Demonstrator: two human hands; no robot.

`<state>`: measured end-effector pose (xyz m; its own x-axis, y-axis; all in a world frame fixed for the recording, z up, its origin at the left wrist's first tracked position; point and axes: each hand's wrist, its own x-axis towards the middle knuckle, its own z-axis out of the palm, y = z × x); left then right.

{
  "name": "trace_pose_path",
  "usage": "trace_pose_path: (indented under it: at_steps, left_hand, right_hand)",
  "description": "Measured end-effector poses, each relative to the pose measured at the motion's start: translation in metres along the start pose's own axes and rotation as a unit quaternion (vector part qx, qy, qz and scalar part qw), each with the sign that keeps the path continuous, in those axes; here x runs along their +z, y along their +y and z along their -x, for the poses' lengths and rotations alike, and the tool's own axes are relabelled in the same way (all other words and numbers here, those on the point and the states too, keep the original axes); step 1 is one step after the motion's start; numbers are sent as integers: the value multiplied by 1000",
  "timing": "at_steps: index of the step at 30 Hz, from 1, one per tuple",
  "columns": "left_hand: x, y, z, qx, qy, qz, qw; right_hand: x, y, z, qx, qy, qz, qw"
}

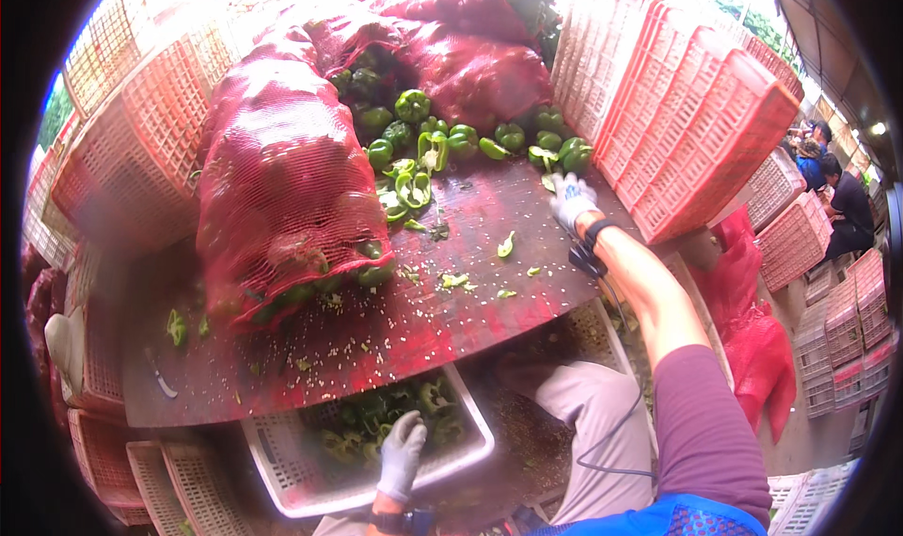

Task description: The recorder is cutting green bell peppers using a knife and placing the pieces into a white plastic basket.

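Note:
My right hand (572,202), in a white glove with blue on it, reaches across the dark red tabletop (489,254). Its fingers are stretched out, their tips at a cut green pepper piece (548,181) beside a whole green bell pepper (575,154). My left hand (402,456), also gloved, hovers over the white plastic crate (271,463) below the table edge. Its fingers are curled together; what they hold, if anything, cannot be made out. Green pepper pieces (353,418) lie in that crate. More halved peppers (412,188) and whole ones sit in the table's middle.
A full red mesh sack (292,169) stands on the table's left, another sack (470,75) at the back. Pink crates (696,113) rise at the right, more crates (141,150) at the left. A curved blade (161,376) lies near the left edge. A person (849,207) sits far right.

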<state>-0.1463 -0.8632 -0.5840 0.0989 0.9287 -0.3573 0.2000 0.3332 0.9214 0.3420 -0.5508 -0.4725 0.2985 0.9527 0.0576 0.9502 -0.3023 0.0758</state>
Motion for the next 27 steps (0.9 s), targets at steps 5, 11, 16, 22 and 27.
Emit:
trace_pose_path:
  at_steps: [5,11,16,22,27]
  left_hand:
    - [9,2,-12,-70,-30,15,997]
    - [4,-2,-9,-110,-26,-10,994]
    - [6,4,-16,-55,-37,-23,998]
    - [-28,22,-4,-111,26,148,982]
    - [-55,29,17,-67,41,342,936]
  right_hand:
    - [39,4,-101,81,39,82,993]
    - [62,-55,-116,173,-26,-81,981]
    - [105,-4,-116,137,38,-92,986]
    - [69,-5,-79,65,6,-238,969]
    - [-13,-114,78,-254,41,-330,908]
